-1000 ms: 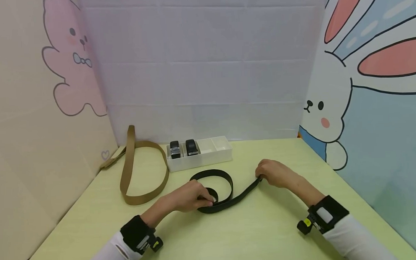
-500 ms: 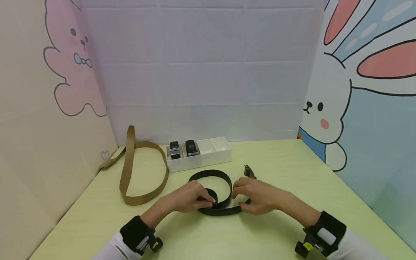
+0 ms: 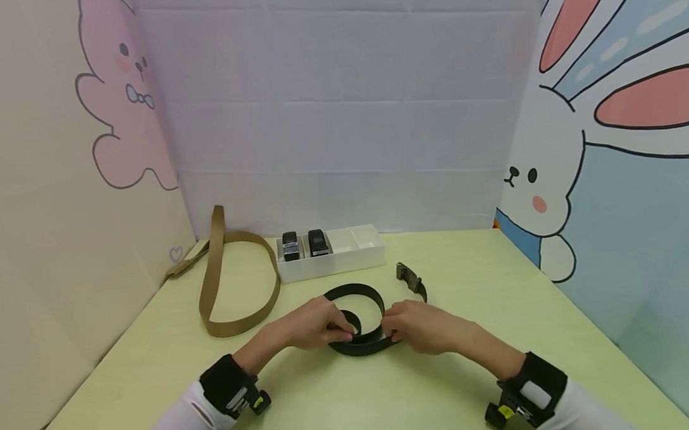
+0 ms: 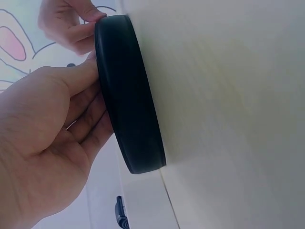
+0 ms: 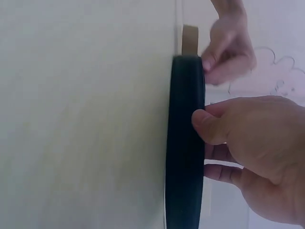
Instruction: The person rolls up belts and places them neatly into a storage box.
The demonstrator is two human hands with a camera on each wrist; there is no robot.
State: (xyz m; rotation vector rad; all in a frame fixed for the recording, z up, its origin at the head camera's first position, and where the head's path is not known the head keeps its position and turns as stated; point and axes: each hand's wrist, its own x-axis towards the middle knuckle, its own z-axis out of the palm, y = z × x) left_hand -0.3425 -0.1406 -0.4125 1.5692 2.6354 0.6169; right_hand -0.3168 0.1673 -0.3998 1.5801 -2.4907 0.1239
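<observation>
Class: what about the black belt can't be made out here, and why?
Head view: part of the black belt short of its buckle, behind the right hand.
Head view: its innermost end, behind the left hand.
Right wrist view: its lower stretch, cut off by the bottom edge.

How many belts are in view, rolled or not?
4: the partly coiled black belt in the left hand and right hand; the tan belt at left; the left rolled belt and right rolled belt in the white tray. The tray's walls hide part of its inside.
</observation>
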